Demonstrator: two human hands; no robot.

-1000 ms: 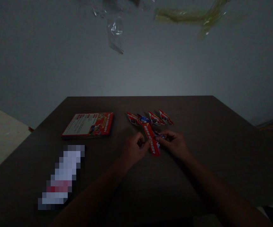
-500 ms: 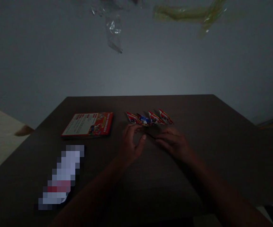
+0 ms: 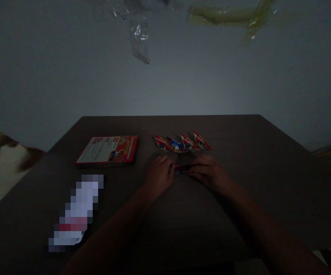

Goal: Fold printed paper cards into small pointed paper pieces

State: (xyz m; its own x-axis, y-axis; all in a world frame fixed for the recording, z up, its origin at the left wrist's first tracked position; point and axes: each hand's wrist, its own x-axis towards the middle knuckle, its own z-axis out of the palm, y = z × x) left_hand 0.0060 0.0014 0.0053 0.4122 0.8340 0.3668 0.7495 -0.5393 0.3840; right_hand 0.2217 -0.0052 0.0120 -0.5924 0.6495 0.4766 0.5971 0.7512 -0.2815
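1. Folded paper (image 3: 180,169), dark red with blue, is held just above or on the middle of a brown worktop (image 3: 254,160), beyond a pixelated pale object (image 3: 78,210) at lower left. Its markings are too dim to read; the pale object's blurring hides any lettering beneath a reddish band.

2. Left hand (image 3: 160,172) has its grip closed on the paper's left end, fingers curled; the right hand (image 3: 210,172) pinches the right end, thumb against fingers.

3. Printed stack (image 3: 108,150), lying flat on the left of the worktop, carries a white panel with lines of text under small red labels. Beside it, a red panel shows white characters, a yellow patch and small figures, all too small to read.

4. Four folded pieces (image 3: 190,143) stand in a slanted row just past the hands: three red-edged with pale lettering, illegible, and one mainly blue, second from the left.

5. Clear plastic pouch (image 3: 140,38) hangs on the grey wall (image 3: 211,76), its contents unclear; yellowish tape (image 3: 225,16) is stuck to its right.
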